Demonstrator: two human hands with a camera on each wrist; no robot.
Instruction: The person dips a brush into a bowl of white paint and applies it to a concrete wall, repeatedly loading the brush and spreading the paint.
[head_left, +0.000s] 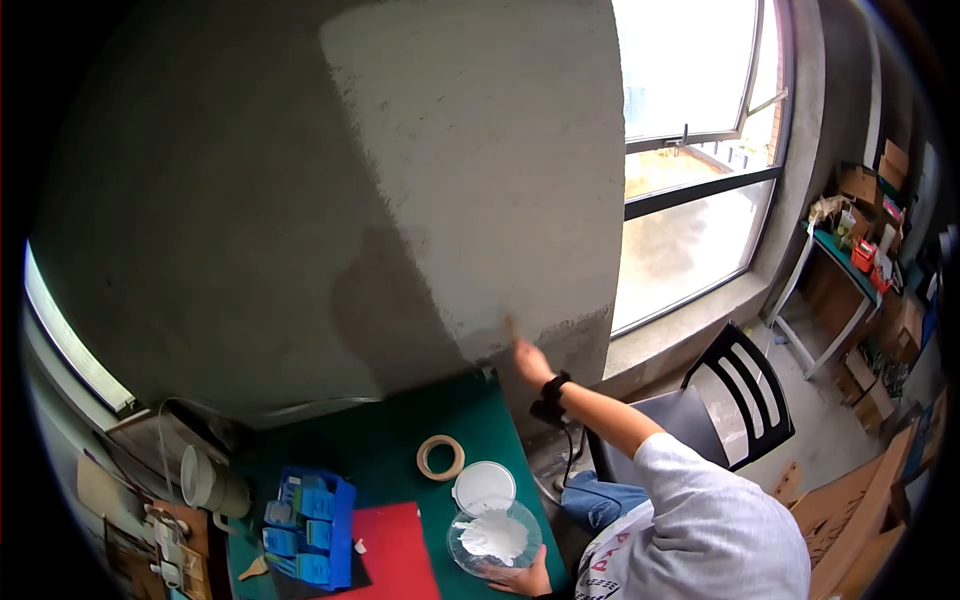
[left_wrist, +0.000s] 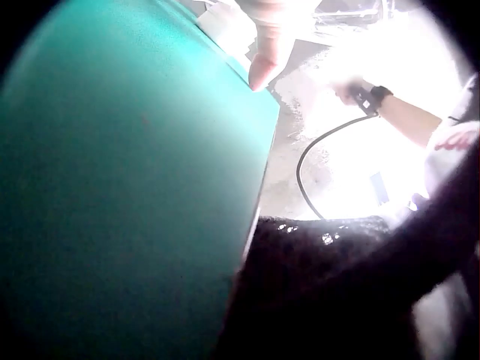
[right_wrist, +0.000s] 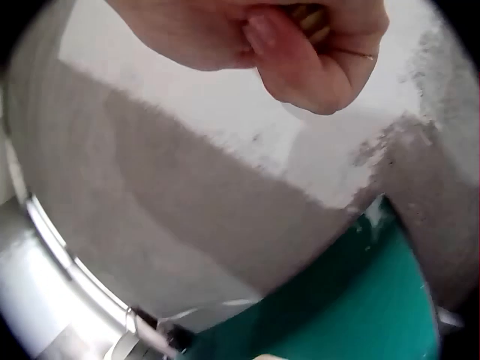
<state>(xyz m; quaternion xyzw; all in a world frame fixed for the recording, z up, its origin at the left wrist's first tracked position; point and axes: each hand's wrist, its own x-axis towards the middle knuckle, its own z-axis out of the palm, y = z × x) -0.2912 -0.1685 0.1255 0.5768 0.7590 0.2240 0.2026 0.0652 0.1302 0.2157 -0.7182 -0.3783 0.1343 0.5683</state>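
Note:
In the head view my right hand (head_left: pixel 530 362) is raised at the lower part of the wall's pale painted patch (head_left: pixel 500 180). It grips a paintbrush (head_left: pixel 511 325), blurred in the head view. Its fingers curl round the wooden handle (right_wrist: pixel 318 31) in the right wrist view, where the bristles are hidden. Low in the head view, my left hand (head_left: pixel 526 577) holds a clear plastic bowl (head_left: pixel 456 545) at its near side, over the green table. White paint (head_left: pixel 495 537) lies in the bowl. Only part of the left hand (left_wrist: pixel 268 56) shows in the left wrist view.
On the green table (head_left: pixel 400 400) are a white lid (head_left: pixel 485 487), a tape roll (head_left: pixel 427 470), a blue bin (head_left: pixel 343 520) of boxes and a red sheet (head_left: pixel 400 545). A black chair (head_left: pixel 735 400) stands to the right, below an open window (head_left: pixel 690 70).

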